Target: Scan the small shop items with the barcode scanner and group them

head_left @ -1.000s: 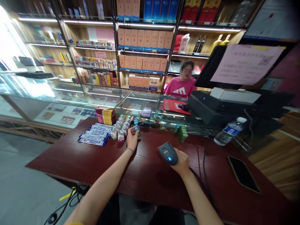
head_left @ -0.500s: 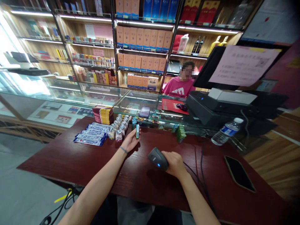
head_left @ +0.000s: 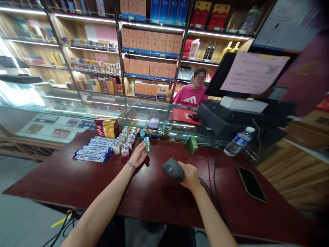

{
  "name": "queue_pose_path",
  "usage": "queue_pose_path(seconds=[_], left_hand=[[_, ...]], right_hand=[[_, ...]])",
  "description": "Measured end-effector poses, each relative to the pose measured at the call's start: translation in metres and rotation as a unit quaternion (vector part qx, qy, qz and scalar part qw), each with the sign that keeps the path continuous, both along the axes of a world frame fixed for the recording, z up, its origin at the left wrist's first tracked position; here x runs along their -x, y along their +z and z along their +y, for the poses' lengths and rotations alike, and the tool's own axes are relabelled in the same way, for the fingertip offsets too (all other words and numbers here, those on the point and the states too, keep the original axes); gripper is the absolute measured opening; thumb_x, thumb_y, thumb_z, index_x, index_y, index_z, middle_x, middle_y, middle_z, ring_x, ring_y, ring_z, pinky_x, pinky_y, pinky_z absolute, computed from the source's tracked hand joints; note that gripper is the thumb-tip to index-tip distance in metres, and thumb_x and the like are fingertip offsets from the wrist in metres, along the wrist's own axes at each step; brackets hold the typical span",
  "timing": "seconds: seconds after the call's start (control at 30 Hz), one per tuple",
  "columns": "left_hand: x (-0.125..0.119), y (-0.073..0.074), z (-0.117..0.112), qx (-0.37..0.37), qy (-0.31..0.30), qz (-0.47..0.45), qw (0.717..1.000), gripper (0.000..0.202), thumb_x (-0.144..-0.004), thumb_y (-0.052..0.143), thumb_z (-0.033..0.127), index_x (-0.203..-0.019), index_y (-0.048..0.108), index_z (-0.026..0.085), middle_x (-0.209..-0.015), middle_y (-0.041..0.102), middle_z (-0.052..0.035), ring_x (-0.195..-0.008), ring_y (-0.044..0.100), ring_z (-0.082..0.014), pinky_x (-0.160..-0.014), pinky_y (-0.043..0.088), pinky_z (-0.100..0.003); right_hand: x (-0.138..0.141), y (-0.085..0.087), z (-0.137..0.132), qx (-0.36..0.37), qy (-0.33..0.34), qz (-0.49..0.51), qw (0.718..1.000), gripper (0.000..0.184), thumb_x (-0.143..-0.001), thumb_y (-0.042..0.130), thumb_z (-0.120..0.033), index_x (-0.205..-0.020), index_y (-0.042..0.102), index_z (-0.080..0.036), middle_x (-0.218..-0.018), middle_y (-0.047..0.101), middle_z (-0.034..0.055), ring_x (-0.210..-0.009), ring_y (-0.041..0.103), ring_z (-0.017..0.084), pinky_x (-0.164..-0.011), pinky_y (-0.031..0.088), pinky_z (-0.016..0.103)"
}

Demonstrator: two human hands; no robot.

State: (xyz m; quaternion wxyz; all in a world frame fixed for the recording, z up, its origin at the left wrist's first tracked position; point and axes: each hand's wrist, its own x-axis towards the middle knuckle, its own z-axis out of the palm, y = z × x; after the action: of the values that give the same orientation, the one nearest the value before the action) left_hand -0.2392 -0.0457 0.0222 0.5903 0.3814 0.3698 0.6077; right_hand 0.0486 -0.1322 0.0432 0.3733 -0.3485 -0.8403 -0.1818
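Between the fingertips of my left hand (head_left: 138,155) is a small green-and-white pack (head_left: 147,144), held just above the dark red table (head_left: 151,195). My right hand (head_left: 190,174) is wrapped round the handle of a dark grey barcode scanner (head_left: 174,169), whose head points left toward the pack. To the left of my left hand stand several small lidded jars (head_left: 125,150). Blue-and-white toothbrush-like packets (head_left: 94,150) lie fanned out beyond them. A stack of red-and-yellow packets (head_left: 106,127) rises behind these.
Green small boxes (head_left: 192,145) stand by the glass counter (head_left: 131,115). At the right are a water bottle (head_left: 239,141), a phone (head_left: 252,183) and a monitor (head_left: 223,75) on a black machine. A person in a pink shirt (head_left: 190,94) sits behind the counter. The scanner's cable (head_left: 217,187) trails rightward.
The view has shifted slightly right. The pack in my left hand has tilted the other way. The scanner has turned a little, and its blue light no longer shows.
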Motion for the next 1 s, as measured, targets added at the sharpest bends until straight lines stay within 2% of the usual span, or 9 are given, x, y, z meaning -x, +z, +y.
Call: queue_pose_path(seconds=[0.17, 0.3, 0.43, 0.53, 0.67, 0.77, 1.0], left_hand=[[-0.018, -0.003, 0.001, -0.018, 0.028, 0.049, 0.998, 0.047, -0.071, 0.082, 0.038, -0.110, 0.065, 0.017, -0.109, 0.073, -0.0107, -0.095, 0.070, -0.0204, -0.085, 0.057, -0.035], [-0.043, 0.002, 0.006, -0.069, 0.062, 0.133, 0.987, 0.039, -0.069, 0.080, 0.034, -0.100, 0.063, 0.017, -0.103, 0.074, -0.0093, -0.096, 0.070, -0.0224, -0.088, 0.056, -0.038], [-0.083, 0.011, 0.020, -0.128, 0.039, 0.191, 0.972, 0.028, -0.072, 0.076, 0.029, -0.096, 0.066, 0.018, -0.098, 0.074, -0.0081, -0.094, 0.069, -0.0215, -0.090, 0.055, -0.039], [-0.122, 0.014, 0.035, -0.136, 0.019, 0.202, 0.970, 0.026, -0.074, 0.074, 0.024, -0.098, 0.068, 0.018, -0.094, 0.074, -0.0065, -0.089, 0.069, -0.0198, -0.088, 0.055, -0.037], [-0.170, 0.005, 0.052, -0.112, 0.007, 0.200, 0.973, 0.028, -0.072, 0.074, 0.016, -0.099, 0.068, 0.018, -0.088, 0.073, -0.0044, -0.079, 0.069, -0.0171, -0.080, 0.057, -0.033], [-0.196, -0.005, 0.063, -0.104, 0.018, 0.219, 0.970, 0.026, -0.071, 0.074, 0.012, -0.095, 0.067, 0.017, -0.086, 0.072, -0.0039, -0.076, 0.067, -0.0162, -0.078, 0.056, -0.032], [-0.225, -0.014, 0.082, -0.136, 0.032, 0.275, 0.951, 0.020, -0.072, 0.074, 0.010, -0.088, 0.065, 0.019, -0.086, 0.071, -0.0043, -0.083, 0.068, -0.0205, -0.087, 0.054, -0.039]], right_hand=[[-0.020, 0.002, 0.006, -0.038, -0.075, 0.072, 0.994, 0.038, -0.081, 0.055, -0.031, -0.115, 0.058, -0.015, -0.078, 0.072, 0.0066, -0.061, 0.067, 0.021, -0.060, 0.050, 0.031], [-0.030, 0.003, 0.008, -0.036, -0.115, 0.098, 0.988, 0.034, -0.082, 0.057, -0.035, -0.109, 0.060, -0.016, -0.072, 0.070, 0.0049, -0.057, 0.066, 0.021, -0.056, 0.049, 0.030], [-0.037, 0.002, 0.008, -0.018, -0.144, 0.137, 0.980, 0.034, -0.081, 0.060, -0.036, -0.109, 0.061, -0.017, -0.075, 0.071, 0.0056, -0.061, 0.068, 0.022, -0.059, 0.051, 0.031], [-0.045, 0.003, 0.008, -0.018, -0.164, 0.156, 0.974, 0.036, -0.080, 0.062, -0.036, -0.111, 0.061, -0.017, -0.077, 0.072, 0.0066, -0.064, 0.069, 0.023, -0.062, 0.053, 0.031], [-0.056, 0.004, 0.008, -0.036, -0.183, 0.180, 0.966, 0.037, -0.079, 0.062, -0.035, -0.112, 0.059, -0.018, -0.081, 0.073, 0.0078, -0.065, 0.070, 0.024, -0.061, 0.055, 0.032], [-0.062, 0.004, 0.008, -0.038, -0.202, 0.213, 0.955, 0.035, -0.079, 0.063, -0.035, -0.110, 0.059, -0.018, -0.078, 0.072, 0.0067, -0.064, 0.070, 0.024, -0.060, 0.055, 0.032], [-0.067, 0.004, 0.007, -0.035, -0.208, 0.248, 0.945, 0.038, -0.078, 0.063, -0.032, -0.113, 0.058, -0.019, -0.077, 0.070, 0.0063, -0.063, 0.069, 0.025, -0.060, 0.056, 0.034]])
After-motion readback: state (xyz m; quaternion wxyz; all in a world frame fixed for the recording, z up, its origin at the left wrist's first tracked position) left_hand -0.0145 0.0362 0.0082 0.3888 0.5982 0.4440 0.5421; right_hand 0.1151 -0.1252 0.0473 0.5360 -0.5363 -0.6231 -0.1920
